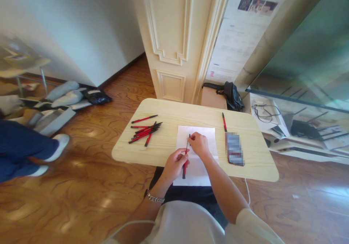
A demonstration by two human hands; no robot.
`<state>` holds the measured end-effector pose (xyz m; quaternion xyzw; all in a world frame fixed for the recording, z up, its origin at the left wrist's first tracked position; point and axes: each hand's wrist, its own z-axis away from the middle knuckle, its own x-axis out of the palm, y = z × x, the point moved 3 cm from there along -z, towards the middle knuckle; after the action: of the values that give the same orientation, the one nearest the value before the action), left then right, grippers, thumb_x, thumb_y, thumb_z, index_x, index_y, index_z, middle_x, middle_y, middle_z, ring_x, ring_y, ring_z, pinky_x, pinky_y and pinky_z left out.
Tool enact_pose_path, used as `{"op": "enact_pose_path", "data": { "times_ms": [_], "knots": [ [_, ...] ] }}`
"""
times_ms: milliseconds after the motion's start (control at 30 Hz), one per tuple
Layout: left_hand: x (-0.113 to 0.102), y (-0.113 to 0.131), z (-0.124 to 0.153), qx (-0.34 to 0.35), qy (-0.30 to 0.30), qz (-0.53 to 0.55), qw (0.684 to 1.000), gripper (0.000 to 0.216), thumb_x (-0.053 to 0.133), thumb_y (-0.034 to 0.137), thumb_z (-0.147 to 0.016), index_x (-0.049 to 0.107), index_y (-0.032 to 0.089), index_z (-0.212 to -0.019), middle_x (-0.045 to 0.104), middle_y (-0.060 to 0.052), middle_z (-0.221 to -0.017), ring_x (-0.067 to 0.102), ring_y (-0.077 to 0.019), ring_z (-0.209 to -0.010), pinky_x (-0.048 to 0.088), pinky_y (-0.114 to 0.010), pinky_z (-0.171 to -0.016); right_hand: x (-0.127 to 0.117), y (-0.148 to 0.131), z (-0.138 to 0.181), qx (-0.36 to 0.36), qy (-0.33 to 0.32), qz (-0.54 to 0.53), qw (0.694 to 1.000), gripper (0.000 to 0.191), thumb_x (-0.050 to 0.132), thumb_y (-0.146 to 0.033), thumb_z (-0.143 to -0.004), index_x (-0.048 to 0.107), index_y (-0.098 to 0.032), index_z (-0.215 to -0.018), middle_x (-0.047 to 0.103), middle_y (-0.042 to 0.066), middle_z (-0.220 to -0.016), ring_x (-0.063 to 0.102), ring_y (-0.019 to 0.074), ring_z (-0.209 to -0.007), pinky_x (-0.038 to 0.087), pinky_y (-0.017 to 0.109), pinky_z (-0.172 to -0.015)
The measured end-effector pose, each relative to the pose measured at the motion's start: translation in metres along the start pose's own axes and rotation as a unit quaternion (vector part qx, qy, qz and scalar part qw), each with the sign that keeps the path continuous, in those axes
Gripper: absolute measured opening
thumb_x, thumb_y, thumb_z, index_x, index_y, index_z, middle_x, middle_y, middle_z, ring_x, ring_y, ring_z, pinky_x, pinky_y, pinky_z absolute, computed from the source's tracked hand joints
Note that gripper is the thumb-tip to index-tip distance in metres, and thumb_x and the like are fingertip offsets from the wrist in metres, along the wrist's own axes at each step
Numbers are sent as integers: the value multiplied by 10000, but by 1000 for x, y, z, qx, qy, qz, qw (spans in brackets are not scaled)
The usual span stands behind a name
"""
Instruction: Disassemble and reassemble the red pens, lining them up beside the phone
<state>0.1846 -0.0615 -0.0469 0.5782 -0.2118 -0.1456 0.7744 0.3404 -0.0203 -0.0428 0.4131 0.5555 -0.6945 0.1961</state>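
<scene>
Over a white sheet of paper [196, 175], my left hand [174, 164] is closed around a red and black pen [185, 168], which points away from me. A thin, pale refill-like piece sticks out of the pen's far end. My right hand [200, 144] pinches a small dark pen part [189, 137] beside that end; the fingers partly hide it, and I cannot tell whether it touches the pen. A loose pile of several red and black pens [144, 132] lies on the table to the left. Another such pen [224, 122] lies to the right.
The light wood table [171, 110] has rounded corners. A phone-like object [234, 148], blurred out, rests on its right side. A black bag [231, 95] stands behind the table, and a white cable [248, 191] hangs at the right. At far left is another person's leg [16, 151].
</scene>
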Motion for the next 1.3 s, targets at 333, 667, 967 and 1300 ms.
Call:
{"op": "enact_pose_path", "data": {
  "times_ms": [333,667,967,1300],
  "knots": [
    [3,0,-6,0,12,22,1000,464,589,453,-775,567,128,-1106,611,-26,-622,551,-134,-524,408,-218,-450,-14,-3,8,1,32,-74,997,360,432,-449,-875,652,-183,-771,673,51,-744,572,145,-669,370,238,-627],
    [18,-4,-10,28,-26,-40,998,387,538,437,-828,568,162,-1098,601,-11,-628,555,-126,-538,420,-222,-496,-21,10,21,16,-55,-294,954,318,548,-452,-760,658,-155,-732,558,-12,-549,468,109,-503,353,222,-490],
    [15,-6,-4,19,-11,-45,999,396,549,442,-814,572,164,-1095,606,-16,-636,546,-129,-537,421,-223,-489,-35,15,1,31,-11,-103,994,326,515,-451,-798,681,-178,-733,680,48,-700,592,158,-640,375,247,-584],
    [10,0,-3,27,-1,-43,999,400,541,439,-820,564,159,-1104,608,-19,-653,561,-136,-565,425,-224,-501,-15,11,8,36,-20,104,994,279,505,-383,-829,678,-178,-751,699,101,-781,616,201,-743,361,276,-652]
  ]
}}
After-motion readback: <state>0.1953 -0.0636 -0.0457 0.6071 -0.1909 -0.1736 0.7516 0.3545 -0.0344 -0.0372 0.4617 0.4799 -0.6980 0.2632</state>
